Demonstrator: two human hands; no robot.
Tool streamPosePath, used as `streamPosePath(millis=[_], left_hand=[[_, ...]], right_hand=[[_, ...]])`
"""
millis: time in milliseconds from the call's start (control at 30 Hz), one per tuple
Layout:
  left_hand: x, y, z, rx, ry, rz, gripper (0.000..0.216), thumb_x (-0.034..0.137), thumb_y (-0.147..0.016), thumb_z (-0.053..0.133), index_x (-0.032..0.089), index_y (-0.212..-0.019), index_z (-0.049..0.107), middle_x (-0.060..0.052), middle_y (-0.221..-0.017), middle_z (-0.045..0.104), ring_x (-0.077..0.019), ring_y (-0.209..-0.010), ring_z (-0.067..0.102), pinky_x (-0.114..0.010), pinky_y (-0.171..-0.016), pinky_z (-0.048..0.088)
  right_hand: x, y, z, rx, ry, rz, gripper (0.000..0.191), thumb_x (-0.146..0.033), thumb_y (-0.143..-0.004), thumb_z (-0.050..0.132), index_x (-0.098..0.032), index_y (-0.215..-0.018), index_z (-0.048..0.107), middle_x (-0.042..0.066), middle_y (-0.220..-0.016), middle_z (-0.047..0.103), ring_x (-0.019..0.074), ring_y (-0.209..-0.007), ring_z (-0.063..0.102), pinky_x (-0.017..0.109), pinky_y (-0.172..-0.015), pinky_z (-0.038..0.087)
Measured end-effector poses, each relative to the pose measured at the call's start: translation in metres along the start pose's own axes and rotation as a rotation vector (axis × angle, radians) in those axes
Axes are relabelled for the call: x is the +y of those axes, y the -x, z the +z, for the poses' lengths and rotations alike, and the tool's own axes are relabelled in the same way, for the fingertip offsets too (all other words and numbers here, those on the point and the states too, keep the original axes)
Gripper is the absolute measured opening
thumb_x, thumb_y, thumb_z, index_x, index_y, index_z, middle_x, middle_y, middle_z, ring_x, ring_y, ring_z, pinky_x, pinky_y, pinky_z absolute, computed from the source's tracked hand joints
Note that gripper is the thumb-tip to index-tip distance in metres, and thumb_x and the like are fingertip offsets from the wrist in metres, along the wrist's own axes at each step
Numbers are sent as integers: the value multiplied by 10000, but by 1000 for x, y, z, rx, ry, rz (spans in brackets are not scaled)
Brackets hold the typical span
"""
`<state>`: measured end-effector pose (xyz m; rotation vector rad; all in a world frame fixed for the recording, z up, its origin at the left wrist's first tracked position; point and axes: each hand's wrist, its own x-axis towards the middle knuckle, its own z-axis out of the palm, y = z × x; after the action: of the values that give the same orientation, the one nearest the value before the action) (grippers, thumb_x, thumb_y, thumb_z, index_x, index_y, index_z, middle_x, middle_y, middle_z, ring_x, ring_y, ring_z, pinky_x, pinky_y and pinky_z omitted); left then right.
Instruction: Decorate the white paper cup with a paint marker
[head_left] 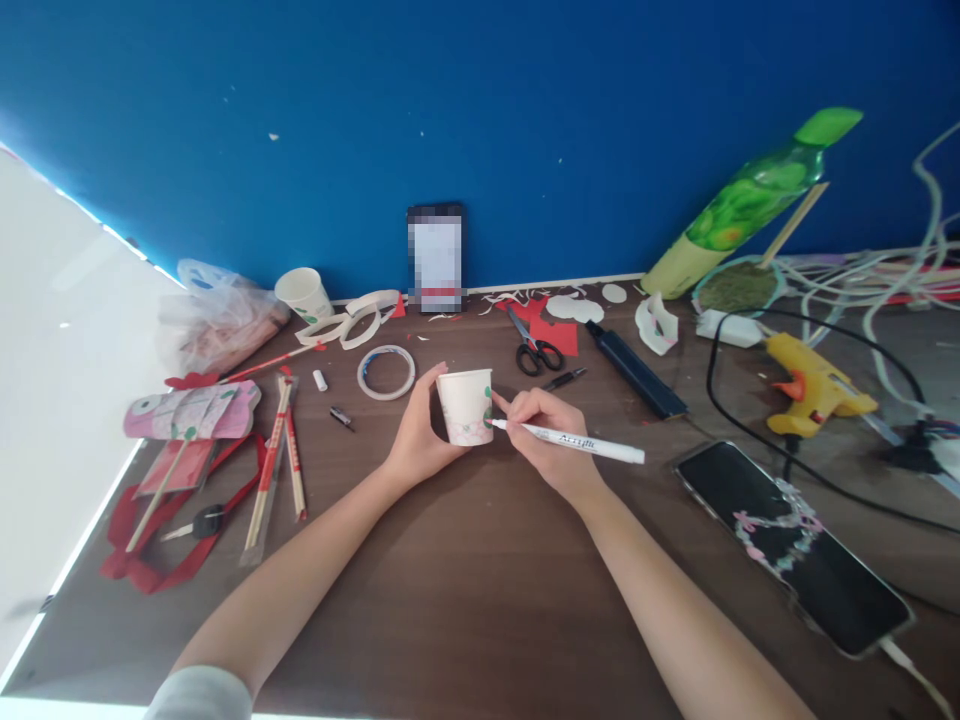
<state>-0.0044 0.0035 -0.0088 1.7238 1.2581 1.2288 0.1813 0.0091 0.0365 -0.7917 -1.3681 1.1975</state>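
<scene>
A white paper cup (463, 405) with green and pink printing is in the middle of the head view, upright or nearly so. My left hand (421, 432) grips it from the left, thumb along its side and fingers under or behind it. In my right hand (551, 440) is a white acrylic marker (592, 445), pinched near its tip. That tip points left and meets the cup's right side, beside a green mark. Whether it touches the surface is hard to make out. Behind the hands lie black-handled scissors (536, 350) and a dark pen (564, 379).
A roll of tape (386, 372), a white cap (320, 380) and packaged chopsticks (268, 470) lie left. On the right are a phone (795, 550), a yellow glue gun (817, 385), cables and a leaning green bottle (750, 205). Another phone (436, 258) stands against the blue wall.
</scene>
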Motion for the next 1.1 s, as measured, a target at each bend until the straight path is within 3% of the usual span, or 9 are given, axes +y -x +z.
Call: streamPosePath(millis=[233,367,567,667,833,1000,1100], left_hand=[[2,-1,-1,-5,3,-5,950,336,-620,848,249,-1382,287,-151,-1475,388,-320,-1381,414,-482,-1154,342],[8,0,-1,-14,23,-39,940,304,-628,833,247,-1383,276,-151,-1454,398,-312,-1360,437,-465,-1136,363],[11,1,-2,-41,-43,-3,1041,217,-628,791,269,-1441,143,-145,-1358,451,-313,-1274,502,-483,-1063,420],[10,2,-3,-43,-92,27,1016,250,-621,809,286,-1417,179,-157,-1409,388,-344,-1315,455,-527,-1079,393],[9,0,-1,44,-168,111,895,321,-627,820,248,-1337,281,-167,-1406,350,-370,-1402,319,-554,-1134,316],[12,-2,0,59,-139,145,818,336,-659,794,233,-1308,307,-146,-1289,414,-321,-1236,488,-516,-1053,413],[12,-2,1,57,-128,135,818,328,-657,798,238,-1304,308,-138,-1273,422,-313,-1209,504,-501,-1029,430]], right_hand=[[3,1,-1,-8,-55,9,256,-164,-714,710,-206,-558,512,-72,-561,473,78,-546,449,548,-1090,440],[3,-1,-1,24,-196,85,231,-220,-707,743,-210,-591,543,-79,-552,488,80,-551,464,549,-1084,440],[-1,0,0,10,-297,164,190,-319,-743,744,-220,-688,592,-87,-506,531,81,-492,467,557,-1024,480],[0,2,-1,69,-244,145,186,-353,-789,713,-224,-719,599,-86,-500,545,85,-479,491,532,-970,523],[-1,5,-1,133,22,112,329,-388,-816,689,-201,-580,557,-52,-488,574,90,-469,511,489,-931,549],[-10,5,5,116,161,87,385,-438,-798,691,-202,-536,536,-32,-481,576,112,-489,535,456,-882,575],[-13,4,7,115,181,54,407,-457,-794,689,-206,-519,524,-39,-466,560,103,-473,525,440,-891,581]])
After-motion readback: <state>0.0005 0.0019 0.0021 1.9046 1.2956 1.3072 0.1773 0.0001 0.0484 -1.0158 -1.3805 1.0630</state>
